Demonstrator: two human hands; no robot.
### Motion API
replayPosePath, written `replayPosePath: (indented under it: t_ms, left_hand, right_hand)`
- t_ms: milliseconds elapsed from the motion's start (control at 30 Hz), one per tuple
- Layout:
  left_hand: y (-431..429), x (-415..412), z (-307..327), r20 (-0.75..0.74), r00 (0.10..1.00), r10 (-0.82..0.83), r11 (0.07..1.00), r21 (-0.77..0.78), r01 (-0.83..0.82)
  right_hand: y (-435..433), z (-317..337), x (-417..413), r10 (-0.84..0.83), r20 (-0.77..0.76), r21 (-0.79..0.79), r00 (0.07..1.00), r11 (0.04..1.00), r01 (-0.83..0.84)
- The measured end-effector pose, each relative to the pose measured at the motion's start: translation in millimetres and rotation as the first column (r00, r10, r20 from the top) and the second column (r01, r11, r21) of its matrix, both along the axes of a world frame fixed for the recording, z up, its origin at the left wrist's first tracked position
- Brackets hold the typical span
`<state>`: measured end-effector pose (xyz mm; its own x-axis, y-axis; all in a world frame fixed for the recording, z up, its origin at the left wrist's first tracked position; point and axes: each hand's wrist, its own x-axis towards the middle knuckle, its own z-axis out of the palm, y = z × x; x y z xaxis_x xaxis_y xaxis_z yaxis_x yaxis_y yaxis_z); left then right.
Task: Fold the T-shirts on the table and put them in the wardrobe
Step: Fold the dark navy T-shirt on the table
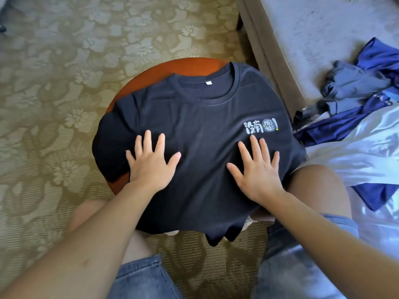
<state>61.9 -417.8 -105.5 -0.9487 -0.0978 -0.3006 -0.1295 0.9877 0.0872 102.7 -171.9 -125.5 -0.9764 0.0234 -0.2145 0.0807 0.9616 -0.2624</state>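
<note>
- The floor is a olive-gold carpet [64, 83] with a big flower pattern, and it takes up most of the view.
- A grey couch or bed [313, 39] sits at the top right; can't really tell which.
- The black T-shirt [194, 126] is spread front-up over the small round table, collar pointing away from the person. Its sleeves and hem hang over the edges.
- A messy pile of blue and white clothes [367, 137] lies on the grey surface, just right of the shirt.
- The person is sitting, wearing denim shorts [140, 277], with a knee on either side of the table.
- The table [172, 67] is reddish-brown, and only an arc of its rim peeks out past the collar and left sleeve.
- The left hand [151, 167] lies flat on the shirt's left half, fingers spread and not gripping anything.
- The right hand [259, 171] is the same: palm down, fingers fanned, just below the print.
- A white chest print [261, 126] sits on the shirt's right side.
- A tiny white label [208, 83] shows inside the collar.
</note>
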Motion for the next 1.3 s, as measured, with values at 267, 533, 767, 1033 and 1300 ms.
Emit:
replayPosePath:
  t_ms: [267,533,767,1033,1300]
  left_hand:
    - [-9,-5,-2,0.041,0.999,0.03,1.0,-0.002,-0.03]
    - [-48,-16,1,-0.257,0.946,0.199,0.979,0.094,-0.181]
    - [-90,-24,-7,-0.183,0.904,0.386,0.92,0.146,-0.363]
    - [-78,-46,-6,-0.085,0.858,0.506,0.829,0.322,-0.457]
    - [-105,-61,-3,0.028,0.897,0.44,0.793,0.457,-0.403]
  right_hand:
    - [16,16,-7,0.119,-0.038,0.003,0.992,0.993,-0.119]
    - [-83,28,-74,0.3,0.043,0.138,0.953,0.943,-0.303]
    - [-105,7,-95,0.228,0.108,0.159,0.968,0.957,-0.243]
    - [-66,6,-107,0.154,0.075,0.151,0.985,0.975,-0.164]
    - [-65,1,-108,0.175,0.022,0.147,0.984,0.973,-0.176]
